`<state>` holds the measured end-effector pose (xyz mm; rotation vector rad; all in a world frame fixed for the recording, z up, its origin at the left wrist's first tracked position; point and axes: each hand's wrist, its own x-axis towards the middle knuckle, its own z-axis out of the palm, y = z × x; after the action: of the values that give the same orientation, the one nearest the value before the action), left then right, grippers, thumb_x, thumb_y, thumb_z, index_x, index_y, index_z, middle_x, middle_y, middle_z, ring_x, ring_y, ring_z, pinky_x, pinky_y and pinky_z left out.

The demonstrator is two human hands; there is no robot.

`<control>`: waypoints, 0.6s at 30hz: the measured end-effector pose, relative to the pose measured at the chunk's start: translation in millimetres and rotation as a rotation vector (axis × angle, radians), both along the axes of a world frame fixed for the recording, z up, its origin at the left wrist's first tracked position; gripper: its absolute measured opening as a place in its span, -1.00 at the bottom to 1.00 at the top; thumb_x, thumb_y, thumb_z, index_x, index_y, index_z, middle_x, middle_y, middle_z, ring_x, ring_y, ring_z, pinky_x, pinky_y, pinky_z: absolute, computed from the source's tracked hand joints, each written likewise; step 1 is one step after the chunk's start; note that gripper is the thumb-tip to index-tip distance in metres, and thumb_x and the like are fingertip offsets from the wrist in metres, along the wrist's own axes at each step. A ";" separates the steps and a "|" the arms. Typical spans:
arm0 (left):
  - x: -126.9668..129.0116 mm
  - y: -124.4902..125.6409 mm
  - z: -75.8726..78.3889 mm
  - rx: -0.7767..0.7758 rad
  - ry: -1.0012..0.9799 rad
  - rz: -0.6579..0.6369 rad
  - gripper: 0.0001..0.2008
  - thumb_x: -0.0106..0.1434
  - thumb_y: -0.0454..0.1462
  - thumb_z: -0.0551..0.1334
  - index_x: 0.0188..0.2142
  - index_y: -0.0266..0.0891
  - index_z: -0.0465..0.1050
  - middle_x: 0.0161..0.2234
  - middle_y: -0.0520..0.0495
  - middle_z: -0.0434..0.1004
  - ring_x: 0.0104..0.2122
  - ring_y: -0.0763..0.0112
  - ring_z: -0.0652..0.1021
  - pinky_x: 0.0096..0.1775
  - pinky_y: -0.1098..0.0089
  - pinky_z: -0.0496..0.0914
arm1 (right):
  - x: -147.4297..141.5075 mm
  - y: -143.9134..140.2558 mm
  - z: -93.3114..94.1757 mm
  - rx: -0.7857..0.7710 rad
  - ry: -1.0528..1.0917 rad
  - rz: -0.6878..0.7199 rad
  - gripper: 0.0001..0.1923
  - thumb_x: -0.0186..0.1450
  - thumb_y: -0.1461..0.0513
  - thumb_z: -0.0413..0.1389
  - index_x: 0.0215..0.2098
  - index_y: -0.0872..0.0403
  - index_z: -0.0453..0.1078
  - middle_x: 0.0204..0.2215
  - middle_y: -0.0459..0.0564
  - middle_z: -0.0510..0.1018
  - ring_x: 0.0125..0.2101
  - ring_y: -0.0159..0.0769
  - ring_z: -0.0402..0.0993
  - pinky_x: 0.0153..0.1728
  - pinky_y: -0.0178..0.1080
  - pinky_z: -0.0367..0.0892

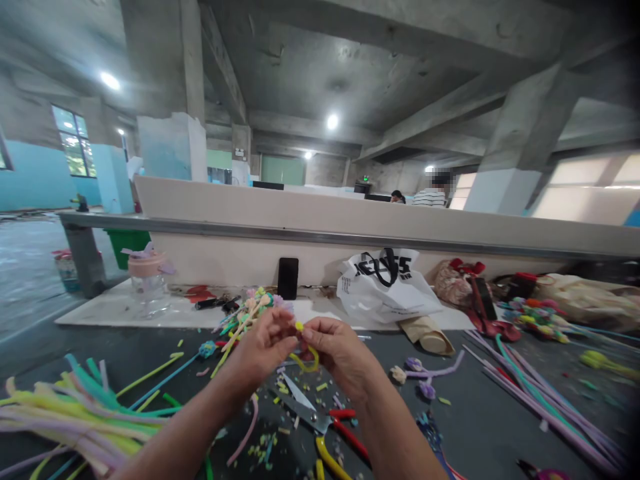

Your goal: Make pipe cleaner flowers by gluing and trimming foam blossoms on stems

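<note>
My left hand (263,347) and my right hand (336,350) meet above the dark table, both pinching a yellow pipe cleaner (306,360) that curls in a loop between them. Its tip shows at my fingertips. Just below the hands lie scissors (313,413) with red handles, and yellow-handled pliers (327,460) lie near them. Small cut bits of pipe cleaner are scattered around them. Behind my left hand lies a bunch of finished pipe-cleaner flowers (247,310).
A heap of pastel pipe cleaners (70,413) lies at the left, long purple and green ones (540,400) at the right. A pink-lidded jar (147,280), a black phone (288,278), a white plastic bag (383,283) and more flowers (533,313) stand along the back wall. Two people sit far behind it.
</note>
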<state>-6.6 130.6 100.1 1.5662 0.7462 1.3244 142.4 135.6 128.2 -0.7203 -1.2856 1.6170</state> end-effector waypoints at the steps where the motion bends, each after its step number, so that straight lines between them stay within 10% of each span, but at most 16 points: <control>1: 6.7 1.7 -6.4 -0.059 -0.044 -0.075 -0.64 0.09 -0.09 0.21 -0.20 -0.22 0.21 -0.32 -0.06 0.43 -0.33 0.37 0.48 -0.23 0.30 0.36 | 0.7 0.6 -0.1 -0.003 0.020 -0.029 -0.76 -0.06 0.18 0.30 -0.57 0.16 0.37 -0.68 -0.13 0.44 -0.67 -0.50 0.26 -0.59 -0.40 0.13; 5: 21.1 1.4 -21.4 -0.122 0.102 -0.034 -0.70 0.15 -0.07 0.13 -0.28 -0.25 0.25 -0.40 0.00 0.35 -0.45 0.45 0.41 -0.41 0.42 0.31 | 5.2 5.5 -2.9 0.068 -0.042 -0.173 -0.75 -0.02 0.15 0.25 -0.51 0.14 0.32 -0.64 -0.14 0.43 -0.64 -0.47 0.31 -0.54 -0.37 0.21; 18: -13.9 -12.1 10.2 0.563 0.912 0.124 -0.81 0.25 -0.29 0.02 -0.44 -0.25 0.34 -0.46 -0.02 0.36 -0.41 0.41 0.36 -0.34 0.44 0.18 | 2.1 19.4 -21.8 0.496 -0.671 -0.491 -0.87 0.01 0.36 0.10 -0.66 0.08 0.31 -0.68 -0.18 0.30 -0.56 -0.41 0.12 -0.51 -0.34 0.00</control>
<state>-20.5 118.5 110.3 2.6780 1.0702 0.8893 144.5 155.0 106.3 -1.1914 -1.7157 0.6246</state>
